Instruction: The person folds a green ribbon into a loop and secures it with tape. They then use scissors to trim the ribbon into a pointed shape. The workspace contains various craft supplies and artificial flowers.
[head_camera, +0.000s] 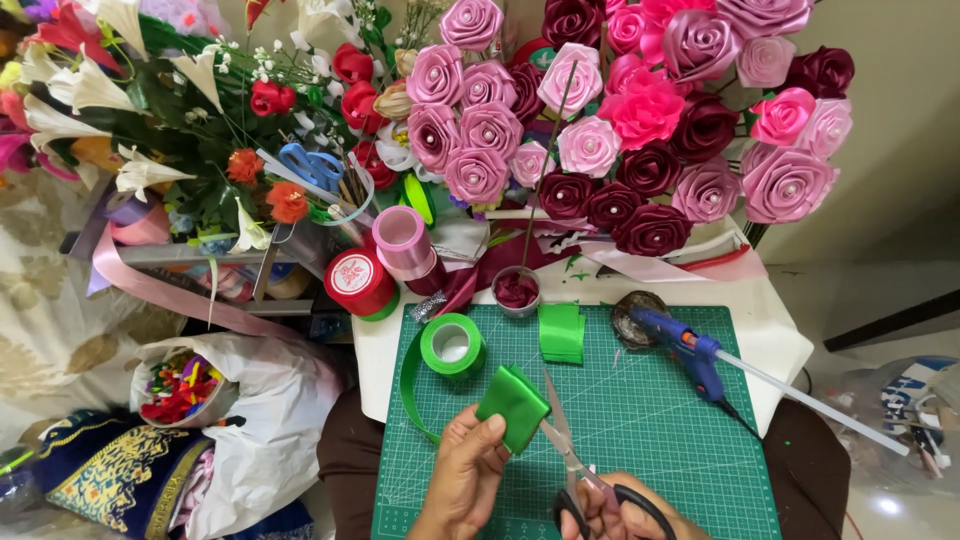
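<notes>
Head view looks down on our two hands at the near edge of a green cutting mat (640, 430) that lies on a white counter (780, 340). Our left hand (465, 475) has its grip closed on a folded piece of green ribbon (515, 403), thumb on top and fingers beneath, holding it just above the mat. Our right hand (625, 510) is at the bottom edge of the picture with its fingers through the black handles of a pair of scissors (570, 450), its grip closed on them. The blades are parted and point up the mat, their inner edge right beside the ribbon piece; we cannot tell whether they touch it.

A green ribbon roll (452, 344) lies just beyond our left hand, and a loose tail of ribbon curves from it down the left side of the mat. A stack of cut green pieces (562, 332) sits next to the roll. A blue glue gun (690, 352) rests at the far right of the mat, with a glue stick jutting off the counter's edge. A small round tin (636, 316) stands just behind it.

Beyond the mat stand a red ribbon roll (358, 282), a pink ribbon roll (402, 240) and a small cup (517, 290). A large bouquet of ribbon roses (640, 120) in pink and maroon fills the top of the picture. White lilies (90, 90) stand at the far left.
</notes>
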